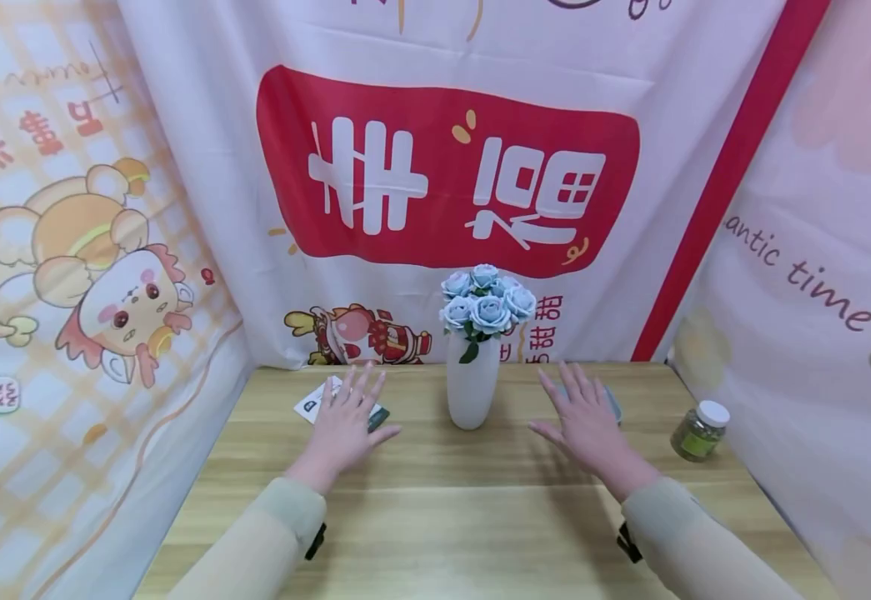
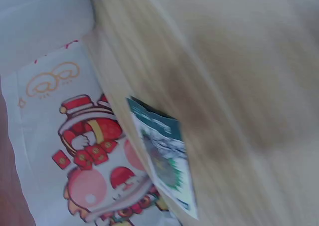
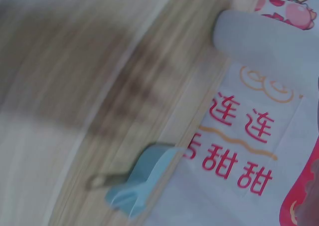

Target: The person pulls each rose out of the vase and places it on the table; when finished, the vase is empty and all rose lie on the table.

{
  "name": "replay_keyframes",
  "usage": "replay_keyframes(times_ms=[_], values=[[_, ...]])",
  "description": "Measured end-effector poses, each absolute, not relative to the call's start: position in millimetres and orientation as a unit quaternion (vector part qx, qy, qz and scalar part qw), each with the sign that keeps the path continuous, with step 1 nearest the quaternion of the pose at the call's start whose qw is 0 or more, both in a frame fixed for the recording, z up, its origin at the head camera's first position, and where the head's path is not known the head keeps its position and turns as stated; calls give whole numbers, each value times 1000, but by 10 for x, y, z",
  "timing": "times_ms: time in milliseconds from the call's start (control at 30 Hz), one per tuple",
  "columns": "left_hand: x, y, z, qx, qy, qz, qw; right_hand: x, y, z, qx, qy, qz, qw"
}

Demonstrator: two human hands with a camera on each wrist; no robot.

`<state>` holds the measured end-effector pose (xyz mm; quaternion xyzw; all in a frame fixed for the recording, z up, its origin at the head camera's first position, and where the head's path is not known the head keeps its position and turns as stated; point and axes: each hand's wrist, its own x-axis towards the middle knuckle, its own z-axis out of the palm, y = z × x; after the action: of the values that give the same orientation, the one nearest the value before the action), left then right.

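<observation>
My left hand [image 1: 341, 429], fingers spread, hovers over the left part of the table, above a flat packet [image 1: 309, 406] that it partly covers. In the left wrist view the packet [image 2: 164, 153] shows a dark green band and a printed picture. On the right, my other hand [image 1: 591, 425] is likewise spread, palm down, holding nothing. Beside and partly behind it lies a pale blue object [image 1: 614, 406]; the right wrist view shows this blue object [image 3: 149, 171] as scoop-like, its exact kind unclear. Between the hands stands a white vase [image 1: 473, 387] with light blue roses [image 1: 490, 308].
At the table's right side sits a clear jar [image 1: 698, 433] with a white lid and green label. Printed cloth [image 1: 443, 50] hangs behind the wooden table [image 1: 465, 525] and along both sides.
</observation>
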<state>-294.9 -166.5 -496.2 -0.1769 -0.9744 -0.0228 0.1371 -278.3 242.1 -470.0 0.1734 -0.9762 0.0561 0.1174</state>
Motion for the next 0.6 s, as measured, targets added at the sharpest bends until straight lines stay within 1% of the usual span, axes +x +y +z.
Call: replay_keyframes(times_ms=[67, 233, 333, 433, 600], values=[[-3042, -1558, -4915, -179, -975, -22, 133, -2856, 2344, -4669, 167, -974, 93, 119], [-3274, -1243, -4736, -186, -973, -41, 129, -3025, 2042, -4490, 141, -950, 237, 147], [-3402, -1056, -4683, -178, -973, -103, 108, -3133, 1867, -4409, 121, -918, 343, 156], [-3530, -892, -4711, -163, -966, -185, 80, -3236, 1734, -4386, 112, -883, 426, 161], [-3682, -665, -4763, -137, -936, -324, 34, -3344, 1601, -4345, 98, -847, 501, 150]])
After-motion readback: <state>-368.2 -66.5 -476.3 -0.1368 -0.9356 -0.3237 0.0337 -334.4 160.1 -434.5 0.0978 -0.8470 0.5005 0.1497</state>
